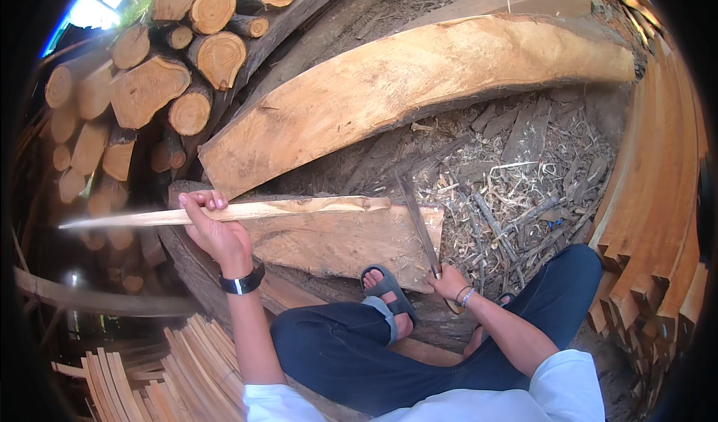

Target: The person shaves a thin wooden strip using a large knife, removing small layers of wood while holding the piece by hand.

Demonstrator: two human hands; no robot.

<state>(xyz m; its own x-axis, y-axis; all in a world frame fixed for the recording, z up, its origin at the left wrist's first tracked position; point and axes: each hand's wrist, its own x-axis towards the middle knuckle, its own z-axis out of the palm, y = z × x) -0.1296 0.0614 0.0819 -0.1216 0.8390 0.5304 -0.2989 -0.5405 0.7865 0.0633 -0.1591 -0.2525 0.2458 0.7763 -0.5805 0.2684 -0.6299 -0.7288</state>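
In my left hand (217,231) lies a long, pale wooden stick (284,208), the fingers wrapped round it left of its middle. Its left end tapers to a point, and it is held nearly level above a thick plank (336,242). My right hand (449,286) is closed on the handle of a machete (419,224). The long dark blade rises up and to the left, its upper part just beyond the stick's right end. Whether blade and stick touch I cannot tell.
A large curved slab (419,78) lies beyond the plank. Cut logs (221,57) are stacked at the far left. Wood shavings (516,190) and bark cover the ground at right. Sawn boards (651,190) are piled along the right, and thin slats (187,362) stand at the near left.
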